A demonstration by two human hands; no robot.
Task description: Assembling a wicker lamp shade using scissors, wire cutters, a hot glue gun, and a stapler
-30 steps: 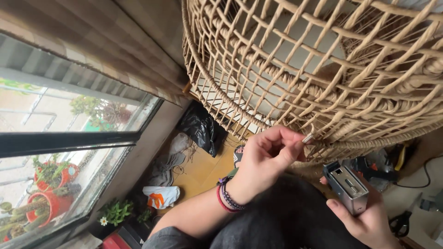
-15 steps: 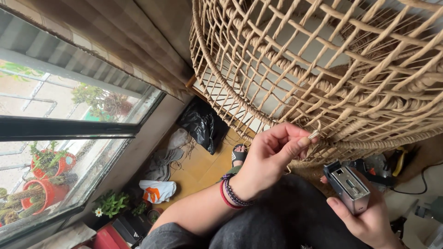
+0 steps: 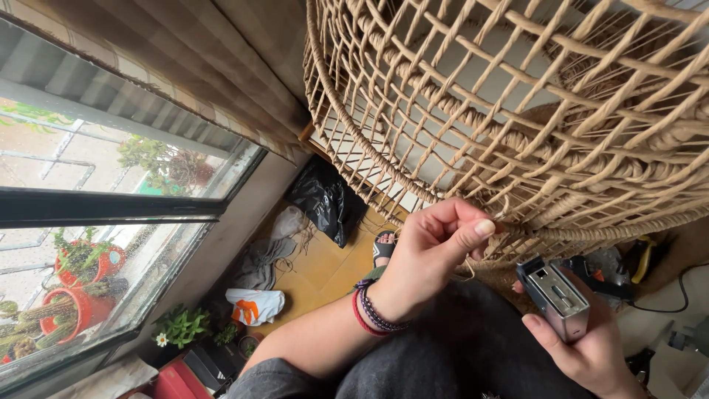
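Since the earlier frame the left hand (image 3: 436, 247) has crept toward 3 o'clock, closer to the lower rim of the basket (image 3: 517, 125), and the lighter (image 3: 555, 299) has lifted slightly toward the same spot. Now the left thumb and forefinger are pinched together on a thin cord end (image 3: 493, 222) right at the rim, with the other fingers curled in behind; a loose loop of the same cord hangs just below the knuckles. The right hand (image 3: 583, 343), at 4 o'clock from the left, is wrapped around the lower part of the silver lighter, thumb along its side, with the top pointing up toward the rim. No flame shows.

Judging from how things lie, the weave is nearly all in place: the open lattice and the wrapped rim bands look whole, and only this one end appears loose. The end itself looks untreated, since the lighter is near it but apart from it. What seems left is finishing that end and any others hidden on the far side, which cannot be seen from here.

At 9 o'clock a window (image 3: 96, 222) shows red flowerpots (image 3: 77, 295). On the floor below lie a black bag (image 3: 325, 199) and a sandal (image 3: 382, 247).
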